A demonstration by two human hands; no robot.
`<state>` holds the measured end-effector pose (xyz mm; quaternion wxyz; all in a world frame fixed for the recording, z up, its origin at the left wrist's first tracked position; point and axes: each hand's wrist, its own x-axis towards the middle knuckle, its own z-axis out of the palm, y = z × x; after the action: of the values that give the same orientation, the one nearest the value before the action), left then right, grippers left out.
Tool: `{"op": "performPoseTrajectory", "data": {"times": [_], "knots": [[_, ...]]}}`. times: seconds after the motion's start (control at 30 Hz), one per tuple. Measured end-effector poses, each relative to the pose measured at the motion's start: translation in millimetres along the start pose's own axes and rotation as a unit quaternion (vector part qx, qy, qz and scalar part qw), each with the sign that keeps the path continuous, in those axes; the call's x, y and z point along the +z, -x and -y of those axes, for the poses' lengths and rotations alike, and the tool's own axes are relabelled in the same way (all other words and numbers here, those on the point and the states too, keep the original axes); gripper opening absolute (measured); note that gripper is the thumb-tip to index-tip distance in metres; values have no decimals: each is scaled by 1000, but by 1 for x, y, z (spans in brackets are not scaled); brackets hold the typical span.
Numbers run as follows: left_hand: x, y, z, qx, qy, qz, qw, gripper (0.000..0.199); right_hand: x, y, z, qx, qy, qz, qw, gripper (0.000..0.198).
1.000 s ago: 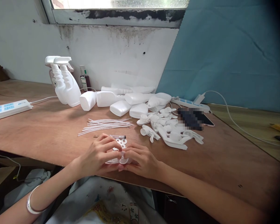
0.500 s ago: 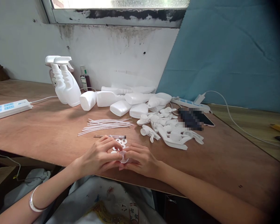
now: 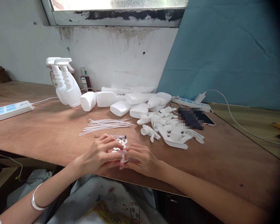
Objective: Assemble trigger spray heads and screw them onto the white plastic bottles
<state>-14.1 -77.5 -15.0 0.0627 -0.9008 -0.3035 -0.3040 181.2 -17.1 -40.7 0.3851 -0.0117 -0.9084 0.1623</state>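
Near the table's front edge, my left hand and my right hand meet, both closed on one small round white plastic part, which looks like a spray-head cap. Fingers and thumbs press it from both sides and hide most of it. Just beyond my fingertips lie several flat white washers. A slim screwdriver rests behind them, its shaft partly covered by my left hand. Farther back lie several thin white tubes. To the right is a heap of white spray-trigger parts.
Several white bottles lie across the back. Two upright spray bottles stand at left, beside a small dark bottle. Power strips sit at far left and back right. A phone lies right of the heap.
The view has shifted very slightly. Both hands stay together on the small white part, with its round face turned a little; nothing else has moved.
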Motion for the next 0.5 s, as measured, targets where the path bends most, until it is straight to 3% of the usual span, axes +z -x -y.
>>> {"op": "performPoseTrajectory", "data": {"times": [0.1,0.27,0.5], "knots": [[2,2,0,6,-8,-30,999,10,0,1,0,-2,20,-9,1000,14],[2,2,-1,9,-9,-40,999,8,4,6,0,67,29,-60,996,30],[0,2,0,8,3,-25,1000,8,5,5,1,83,14,-34,996,28]]}}
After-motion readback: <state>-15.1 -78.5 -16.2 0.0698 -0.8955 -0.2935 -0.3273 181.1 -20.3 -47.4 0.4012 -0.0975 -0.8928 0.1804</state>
